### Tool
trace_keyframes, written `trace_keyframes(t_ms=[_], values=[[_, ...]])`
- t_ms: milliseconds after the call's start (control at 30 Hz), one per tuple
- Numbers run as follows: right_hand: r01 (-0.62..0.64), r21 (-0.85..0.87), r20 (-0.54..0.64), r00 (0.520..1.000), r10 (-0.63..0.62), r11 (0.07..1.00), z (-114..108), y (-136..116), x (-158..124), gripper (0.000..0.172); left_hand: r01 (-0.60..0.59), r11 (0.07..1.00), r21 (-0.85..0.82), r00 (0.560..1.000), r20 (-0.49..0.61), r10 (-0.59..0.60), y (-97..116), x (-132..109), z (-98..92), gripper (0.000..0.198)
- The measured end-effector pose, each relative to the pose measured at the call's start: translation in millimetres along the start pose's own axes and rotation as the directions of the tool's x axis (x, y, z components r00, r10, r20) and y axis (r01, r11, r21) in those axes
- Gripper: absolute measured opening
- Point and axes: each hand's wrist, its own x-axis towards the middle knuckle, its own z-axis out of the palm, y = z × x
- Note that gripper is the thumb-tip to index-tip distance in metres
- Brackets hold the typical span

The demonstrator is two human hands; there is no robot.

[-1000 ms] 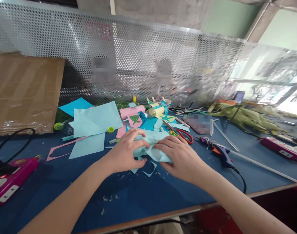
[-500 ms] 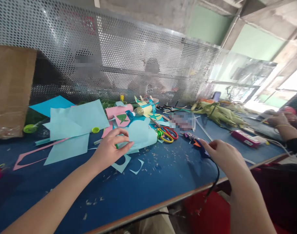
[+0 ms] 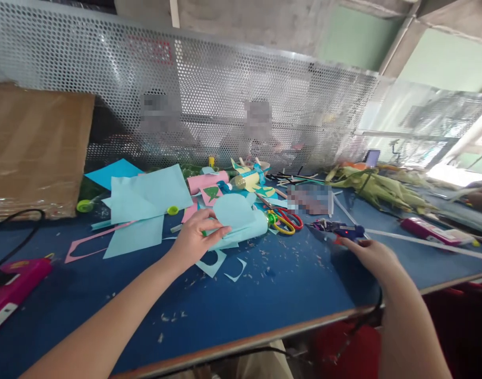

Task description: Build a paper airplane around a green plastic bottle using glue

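My left hand (image 3: 201, 237) is closed at the near end of a bottle wrapped in light blue paper (image 3: 253, 225), which lies on its side with its green neck pointing right. Against that bottle stands a rounded light blue paper piece (image 3: 233, 210), close to my fingertips. In my right hand (image 3: 369, 255) is a dark purple hot glue gun (image 3: 349, 231) with a small red light, its nozzle pointing left and its cord hanging over the table edge. Scissors (image 3: 288, 220) with red and yellow handles rest between my hands, beside the green neck.
Light blue sheets (image 3: 146, 195) and a pink cut-out frame (image 3: 77, 250) lie left. Paper offcuts (image 3: 212, 263) are in front. Corn husks (image 3: 383, 187) and a magenta power strip (image 3: 428, 231) sit right; another magenta strip (image 3: 23, 287) is far left. A perforated metal screen (image 3: 225, 89) stands behind.
The view has swung left, so things appear farther right. The glue gun has turned and shows more of its body in my right hand. My left hand stays at the wrapped bottle.
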Motion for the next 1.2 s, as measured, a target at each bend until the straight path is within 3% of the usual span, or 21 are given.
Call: trace_keyframes(t_ms=[100,200,300,367,433,533,667,833,967,1067,1200], values=[[-0.047,0.361,-0.058,0.996,0.073,0.931,-2.6,-0.3,-20.6,0.032,0.024,1.000,0.001,1.000,0.011,-0.024,1.3,0.5,-0.3,0.044],[-0.037,0.672,-0.027,0.997,0.074,0.739,3.4,-7.5,-46.2,0.027,0.028,0.999,-0.018,1.000,-0.006,-0.028,2.4,1.2,0.1,0.044],[-0.075,0.851,0.088,0.996,-0.001,0.521,12.3,-21.1,-71.1,0.025,0.028,0.998,-0.048,0.999,-0.016,-0.029,3.7,1.8,0.9,0.044],[-0.047,0.891,0.080,0.995,-0.053,0.451,17.3,-33.2,-86.3,0.031,0.031,0.997,-0.066,0.999,-0.021,-0.032,4.7,2.1,1.2,0.044],[0.000,0.859,0.097,0.982,-0.163,0.512,21.4,-46.3,-100.3,0.036,0.040,0.996,-0.081,0.999,-0.021,-0.042,5.5,2.2,1.4,0.043],[0.119,0.721,0.164,0.928,-0.335,0.683,28.1,-64.6,-118.4,0.039,0.066,0.993,-0.100,0.997,-0.018,-0.068,5.8,1.7,1.7,0.042],[0.330,0.506,0.091,0.899,-0.429,0.797,39.9,-81.3,-134.2,0.041,0.081,0.991,-0.110,0.996,-0.026,-0.084,4.7,0.1,3.0,0.039],[0.535,0.384,0.045,0.803,-0.594,0.753,53.4,-90.5,-140.3,0.038,0.108,0.987,-0.117,0.994,-0.023,-0.111,6.7,-1.2,4.3,0.032],[0.734,0.222,-0.195,0.679,-0.708,0.642,58.5,-96.0,-141.6,0.032,0.110,0.989,-0.094,0.993,-0.021,-0.113,10.8,-1.7,4.5,0.026],[0.804,0.102,-0.273,0.589,-0.760,0.586,59.3,-100.4,-142.6,0.029,0.100,0.991,-0.089,0.995,-0.017,-0.102,12.0,-1.9,4.3,0.024],[0.814,0.034,-0.286,0.564,-0.774,0.580,59.3,-105.8,-144.1,0.033,0.084,0.991,-0.103,0.996,-0.003,-0.085,11.2,-2.0,4.2,0.026]])
